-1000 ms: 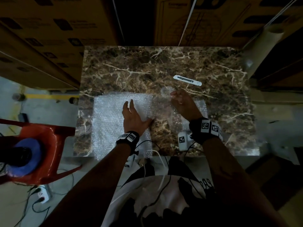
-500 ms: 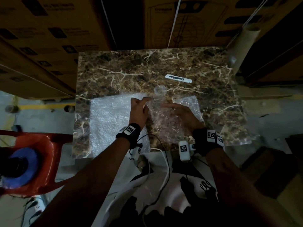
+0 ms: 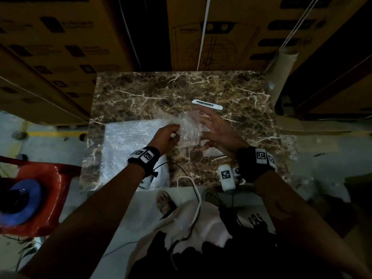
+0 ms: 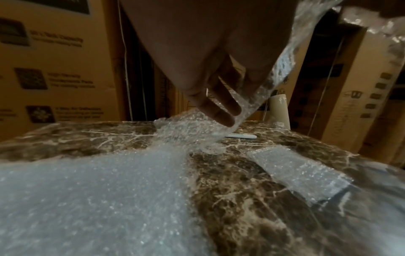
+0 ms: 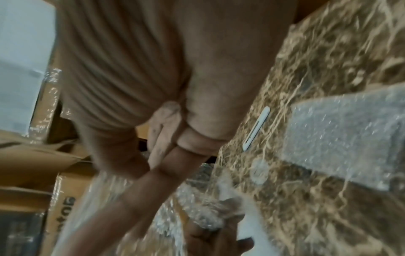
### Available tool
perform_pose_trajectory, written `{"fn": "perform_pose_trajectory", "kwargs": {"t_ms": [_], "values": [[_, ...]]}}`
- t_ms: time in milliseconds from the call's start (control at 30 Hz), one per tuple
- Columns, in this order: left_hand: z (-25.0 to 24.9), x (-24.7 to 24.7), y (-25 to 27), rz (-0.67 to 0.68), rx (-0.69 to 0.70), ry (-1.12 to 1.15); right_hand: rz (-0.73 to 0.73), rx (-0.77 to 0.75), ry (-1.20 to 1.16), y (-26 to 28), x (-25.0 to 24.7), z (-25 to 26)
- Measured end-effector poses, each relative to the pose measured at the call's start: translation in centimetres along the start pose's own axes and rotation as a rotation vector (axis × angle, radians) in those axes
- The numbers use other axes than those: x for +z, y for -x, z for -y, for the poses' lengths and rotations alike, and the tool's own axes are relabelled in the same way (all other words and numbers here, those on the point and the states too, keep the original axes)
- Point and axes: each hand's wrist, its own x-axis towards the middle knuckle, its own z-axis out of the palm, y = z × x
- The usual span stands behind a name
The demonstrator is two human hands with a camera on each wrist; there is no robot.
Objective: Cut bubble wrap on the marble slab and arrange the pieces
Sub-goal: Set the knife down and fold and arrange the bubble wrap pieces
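both hands (image 3: 168, 137) (image 3: 218, 133) pinch a loose wrap piece (image 3: 189, 129) at frame centre. arranging step, judged. next: lay it flat on the stack (image 3: 130, 146), left.

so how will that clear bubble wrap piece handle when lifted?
Probably floppy: the piece sags and crumples between the left hand and right hand. Likely very light. Its glossy film may slip in a loose grip.

Both forearms are bare. Each wrist wears a black band (image 3: 145, 160) carrying white square tags printed with black coded patterns. A white capsule-shaped unit (image 3: 226, 177) with the same kind of tag hangs by the right wrist. Black and white cables (image 3: 193, 190) trail toward a pale garment (image 3: 181, 224) with dark print.
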Motion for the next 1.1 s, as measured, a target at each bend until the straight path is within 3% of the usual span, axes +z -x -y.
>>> {"fn": "perform_pose_trajectory", "kwargs": {"t_ms": [200, 333, 433, 500, 600, 733, 833, 933, 1000, 1100], "values": [[-1.9, 0.6, 1.8, 0.092, -0.1, 0.27, -0.348, 0.049, -0.103, -2.1, -1.8, -1.6], [-3.6, -0.1, 2.6, 0.074, -0.194, 0.684, -0.514, 0.138, 0.227, -2.4, -2.3, -3.8], [-4.5, -0.2, 2.6, 0.104, -0.28, 0.838, -0.501, 0.32, 0.34, -2.2, -2.3, -4.6], [-4.6, 0.2, 2.5, 0.154, -0.355, 0.82, -0.436, 0.398, 0.273, -1.9, -2.0, -4.5], [-4.0, 1.3, 2.7, 0.222, -0.444, 0.672, -0.417, 0.352, 0.14, -1.5, -2.1, -4.6], [-4.8, 2.4, 2.9, 0.211, -0.413, 0.623, -0.414, 0.344, 0.08, -1.3, -2.8, -5.2], [-5.3, 3.0, 2.7, 0.155, -0.421, 0.685, -0.433, 0.292, 0.117, -0.6, -2.9, -5.5], [-5.5, 3.7, 2.4, 0.003, -0.421, 0.663, -0.488, 0.204, 0.192, -0.1, -3.6, -6.1], [-5.5, 3.9, 2.3, -0.098, -0.367, 0.637, -0.477, 0.153, 0.325, -0.1, -4.0, -6.2], [-5.4, 3.6, 2.1, -0.133, -0.271, 0.501, -0.474, 0.053, 0.554, -0.2, -4.2, -6.4]]}}
